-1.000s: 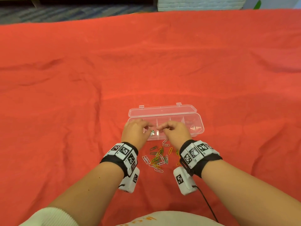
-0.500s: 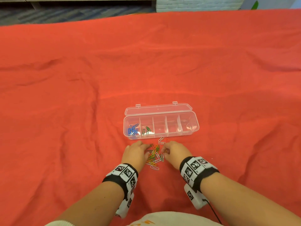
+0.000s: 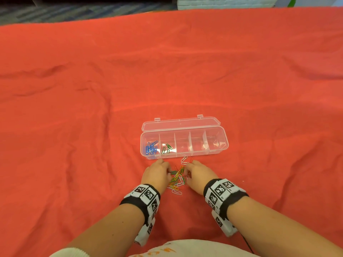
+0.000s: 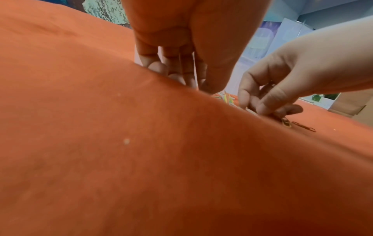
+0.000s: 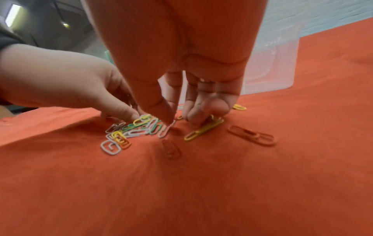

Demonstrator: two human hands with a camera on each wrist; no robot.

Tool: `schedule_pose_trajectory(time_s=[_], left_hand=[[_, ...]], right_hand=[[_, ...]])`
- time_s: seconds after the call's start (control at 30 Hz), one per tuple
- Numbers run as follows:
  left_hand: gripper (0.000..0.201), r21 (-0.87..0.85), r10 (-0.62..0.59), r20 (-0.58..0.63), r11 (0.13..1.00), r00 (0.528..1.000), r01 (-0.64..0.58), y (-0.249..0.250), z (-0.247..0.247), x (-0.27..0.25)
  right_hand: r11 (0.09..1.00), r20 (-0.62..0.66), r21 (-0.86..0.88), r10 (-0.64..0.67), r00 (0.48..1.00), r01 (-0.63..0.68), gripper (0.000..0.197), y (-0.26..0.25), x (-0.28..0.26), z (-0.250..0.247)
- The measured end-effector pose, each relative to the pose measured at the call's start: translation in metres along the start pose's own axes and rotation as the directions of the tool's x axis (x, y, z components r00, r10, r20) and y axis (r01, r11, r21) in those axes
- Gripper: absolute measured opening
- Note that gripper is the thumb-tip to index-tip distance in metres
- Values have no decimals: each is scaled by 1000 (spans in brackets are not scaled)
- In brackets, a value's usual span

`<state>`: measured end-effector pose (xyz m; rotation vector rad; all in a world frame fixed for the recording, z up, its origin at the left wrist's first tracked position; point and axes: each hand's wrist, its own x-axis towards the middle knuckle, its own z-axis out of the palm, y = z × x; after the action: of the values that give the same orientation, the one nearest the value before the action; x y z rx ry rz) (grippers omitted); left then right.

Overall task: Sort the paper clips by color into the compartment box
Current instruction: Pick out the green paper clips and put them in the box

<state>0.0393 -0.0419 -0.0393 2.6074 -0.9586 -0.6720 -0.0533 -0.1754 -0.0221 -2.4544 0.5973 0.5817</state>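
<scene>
- Red cloth (image 3: 92,127) covers the whole bench, wrinkled in places.
- Near the front edge of the bench, about midway along it, sits a clear plastic compartment box (image 3: 221,135) with its lid folded open toward the far edge.
- Five compartments run in a row across the box. Blue paper clips (image 3: 151,147) lie in the leftmost one, and green paper clips (image 3: 166,148) lie in the next one along.
- Between the box and the front edge lies a loose pile of paper clips (image 3: 177,179) in green, yellow, orange and white. A few white clips (image 3: 184,160) lie just beside the box's front wall.
- On the left side of the pile, the left hand (image 3: 156,174) has its fingers curled down, with fingertips touching the clips. Whether it is pinching a clip cannot be told.
- On the right side of the pile, the right hand (image 3: 199,175) has its thumb and fingers pointing down into the clips. In the right wrist view its curled fingers rest on a yellow clip (image 5: 203,130), and its thumb tip touches a white clip (image 5: 165,131). Whether it grips either one cannot be told.
- Both wrists wear black bands (image 3: 224,194) with black-and-white square markers.
</scene>
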Motion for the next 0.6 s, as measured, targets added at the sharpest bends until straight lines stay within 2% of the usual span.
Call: schedule_pose_trajectory(time_s=[0.17, 0.37, 0.6], left_hand=[[14, -8, -17, 4, 1000, 1000, 17, 1, 1, 1], [16, 28, -12, 49, 1000, 999, 11, 2, -2, 1], [26, 115, -70, 164, 992, 984, 51, 9, -4, 5]], right_hand=[[1000, 9, -8, -21, 1000, 21, 23, -6, -2, 9], [991, 64, 73, 108, 992, -112, 9, -8, 1, 9], [978, 104, 25, 204, 973, -208, 25, -4, 3, 8]])
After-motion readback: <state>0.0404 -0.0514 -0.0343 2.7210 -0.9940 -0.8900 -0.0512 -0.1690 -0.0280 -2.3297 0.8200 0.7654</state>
